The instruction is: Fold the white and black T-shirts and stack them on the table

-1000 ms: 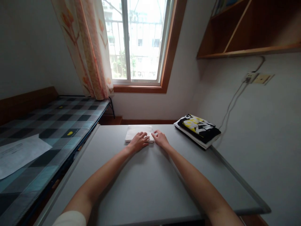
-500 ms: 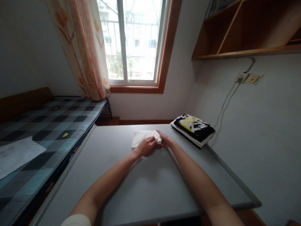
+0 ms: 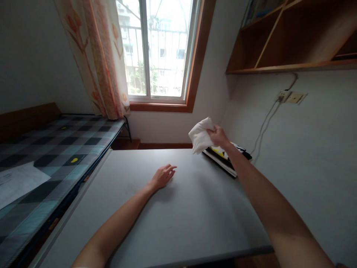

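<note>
My right hand (image 3: 219, 137) grips the right edge of a folded white cloth (image 3: 201, 136) and holds it up in the air, near the far right of the table. Behind and below that hand lies a stack of folded clothes (image 3: 220, 160) in black, white and yellow, partly hidden by my wrist and forearm. My left hand (image 3: 164, 176) hovers at or just above the grey tabletop (image 3: 167, 223), near its middle. Its fingers are loosely apart and hold nothing; I cannot tell whether it touches the surface.
To the left stands a bed with a checked mattress (image 3: 92, 137) and a sheet of paper (image 3: 22, 182) on it. A window (image 3: 158, 52) with a flowered curtain (image 3: 95, 56) is ahead. A wooden shelf (image 3: 292, 67) and a plugged-in socket (image 3: 283, 96) are on the right wall.
My right hand has lifted the white cloth off the table and carried it right, over toward the clothes stack. My left hand has let go of the cloth and moved slightly left.
</note>
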A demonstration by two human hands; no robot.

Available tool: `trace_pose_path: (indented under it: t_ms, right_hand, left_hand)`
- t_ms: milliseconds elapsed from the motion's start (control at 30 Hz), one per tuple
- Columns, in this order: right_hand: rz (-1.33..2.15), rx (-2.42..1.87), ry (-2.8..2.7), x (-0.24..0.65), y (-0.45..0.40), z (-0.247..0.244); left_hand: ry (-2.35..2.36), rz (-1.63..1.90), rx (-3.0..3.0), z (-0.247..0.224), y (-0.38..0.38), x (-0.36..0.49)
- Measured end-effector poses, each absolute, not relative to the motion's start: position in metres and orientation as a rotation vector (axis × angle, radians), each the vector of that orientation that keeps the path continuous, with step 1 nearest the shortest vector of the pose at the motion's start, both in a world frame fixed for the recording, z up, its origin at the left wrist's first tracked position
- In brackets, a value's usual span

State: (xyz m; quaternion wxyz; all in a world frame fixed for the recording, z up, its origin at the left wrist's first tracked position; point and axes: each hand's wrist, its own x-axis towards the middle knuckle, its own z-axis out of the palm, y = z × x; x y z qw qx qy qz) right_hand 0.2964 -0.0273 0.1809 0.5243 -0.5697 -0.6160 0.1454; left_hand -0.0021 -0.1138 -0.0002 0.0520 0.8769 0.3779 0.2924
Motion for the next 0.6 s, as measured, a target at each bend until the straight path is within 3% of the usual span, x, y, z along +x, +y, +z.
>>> trace_pose_path:
  t_ms: [133, 400, 600]
  right_hand:
    - [0.235, -1.356, -1.072, 0.354, -0.033, 0.202]
    - [0.612, -1.345, -0.641, 0.403, -0.062, 0.090]
    - [0.551, -1.295, -0.449, 0.416, -0.046, 0.071]
  left_hand:
    - [1.101, 0.900, 2.713, -0.003, -0.114, 0.002]
    - [1.102, 0.857, 2.710, -0.005, -0.111, 0.003]
    - [1.100, 0.808, 2.687, 0.000, -0.113, 0.003]
